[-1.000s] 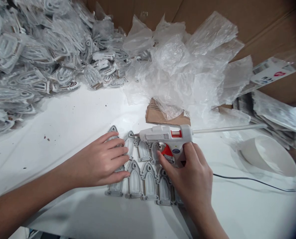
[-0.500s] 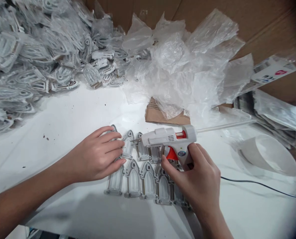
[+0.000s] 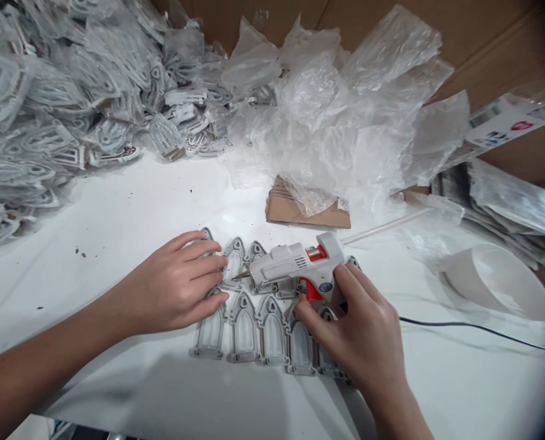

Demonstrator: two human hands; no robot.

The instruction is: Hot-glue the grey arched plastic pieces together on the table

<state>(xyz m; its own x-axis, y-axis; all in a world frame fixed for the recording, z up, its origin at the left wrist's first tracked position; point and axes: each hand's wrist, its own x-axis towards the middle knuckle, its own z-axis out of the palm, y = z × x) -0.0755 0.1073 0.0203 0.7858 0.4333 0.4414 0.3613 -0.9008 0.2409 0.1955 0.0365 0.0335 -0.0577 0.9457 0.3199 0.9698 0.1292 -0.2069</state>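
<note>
My right hand (image 3: 362, 330) is wrapped around the handle of a white hot glue gun (image 3: 284, 264) with a red trigger. A clear glue stick (image 3: 387, 226) sticks out of its back. The metal nozzle (image 3: 242, 275) points left and down, over or against a grey arched window-shaped piece (image 3: 234, 260) in the upper row. Several like it, such as this arched piece (image 3: 244, 330), lie in two rows on the table. My left hand (image 3: 181, 284) rests with fingers outstretched over the left end of the rows, partly hiding the pieces there.
Bagged grey pieces (image 3: 62, 91) are heaped at the back left. Crumpled clear plastic bags (image 3: 327, 122) fill the back middle, above a folded brown cardboard piece (image 3: 300, 211). At right lie a curled white sheet (image 3: 501, 281) and the black cord (image 3: 474, 330).
The glue gun has moved left and tilted, its nozzle now lower on the upper-row piece. My right hand moved with it. My left hand has stayed nearly still.
</note>
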